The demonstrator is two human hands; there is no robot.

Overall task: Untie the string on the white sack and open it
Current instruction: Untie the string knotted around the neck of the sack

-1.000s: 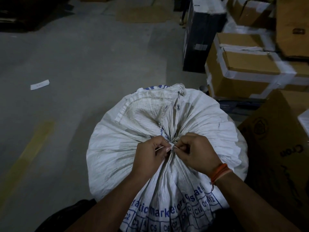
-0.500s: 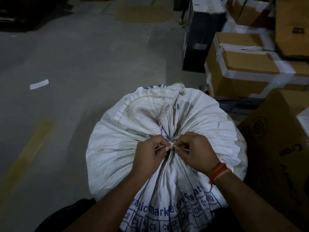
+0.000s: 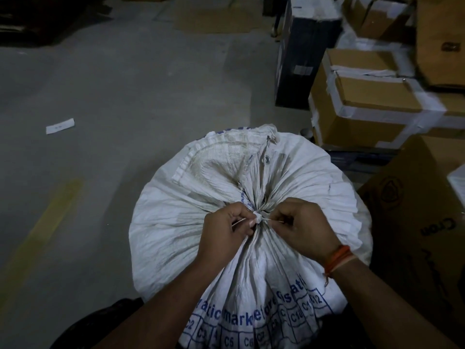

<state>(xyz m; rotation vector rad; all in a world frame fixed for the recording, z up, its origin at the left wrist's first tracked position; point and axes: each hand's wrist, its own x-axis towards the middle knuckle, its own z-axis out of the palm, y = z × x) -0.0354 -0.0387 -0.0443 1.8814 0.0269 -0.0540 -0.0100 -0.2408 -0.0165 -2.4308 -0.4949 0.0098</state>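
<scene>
Progress check: knot not undone yet, sack mouth closed. Left to right: my left hand (image 3: 227,229) has fingers curled, pinching a thin strand of the string (image 3: 259,217) just left of the knot. The knot sits tight at the gathered neck of the white sack (image 3: 176,217), dead centre between both hands, fabric pleating into it from all sides. My right hand (image 3: 305,226) is curled too, pinching the other strand just right of the knot. The sack stands full on the concrete floor (image 3: 100,84), cardboard boxes (image 3: 372,96) to its right. Remaining, as I judge it: work the knot loose, pull the string free, spread the neck open. Early stage.
</scene>
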